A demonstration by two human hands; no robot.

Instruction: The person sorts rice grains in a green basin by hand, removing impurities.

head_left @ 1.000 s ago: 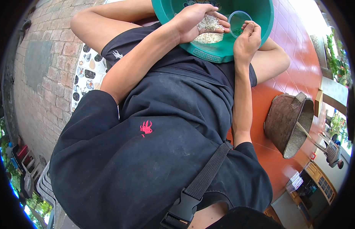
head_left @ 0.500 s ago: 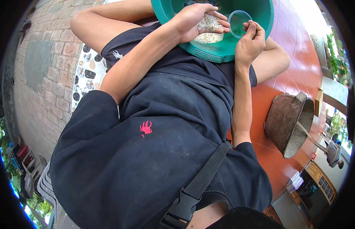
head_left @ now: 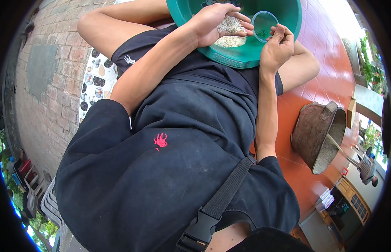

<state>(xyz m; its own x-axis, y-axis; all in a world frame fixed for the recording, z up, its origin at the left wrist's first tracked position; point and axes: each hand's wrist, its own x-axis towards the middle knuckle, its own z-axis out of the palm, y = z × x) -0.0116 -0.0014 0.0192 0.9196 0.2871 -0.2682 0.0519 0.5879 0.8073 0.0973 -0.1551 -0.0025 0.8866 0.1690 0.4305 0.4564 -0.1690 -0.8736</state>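
Observation:
My left hand point(head_left: 212, 24) is palm up over a green plastic basin point(head_left: 235, 62), cupping a small heap of white rice grains point(head_left: 231, 25), its fingers stretched toward the right. Below it, more rice point(head_left: 230, 41) lies on the basin's floor. At the basin's right side my right hand point(head_left: 278, 47) is closed, thumb and forefinger pinched together; what they hold, if anything, is too small to make out. A clear round plastic container point(head_left: 253, 25) with a pale blue rim shows inside the basin, beside the left fingertips. The right fingertips overlap its edge in this view.
The basin rests on the lap, between bent legs. To the right, a large brown tub point(head_left: 309, 133) with a stick in it stands on red tiles point(head_left: 279, 168). Patterned white tiles point(head_left: 96, 82) and brick paving point(head_left: 63, 80) lie left. Another person point(head_left: 367, 168) is far right.
My right hand has shifted very slightly at the container's edge, its fingers still pinched. The left hand and the rice in it look the same.

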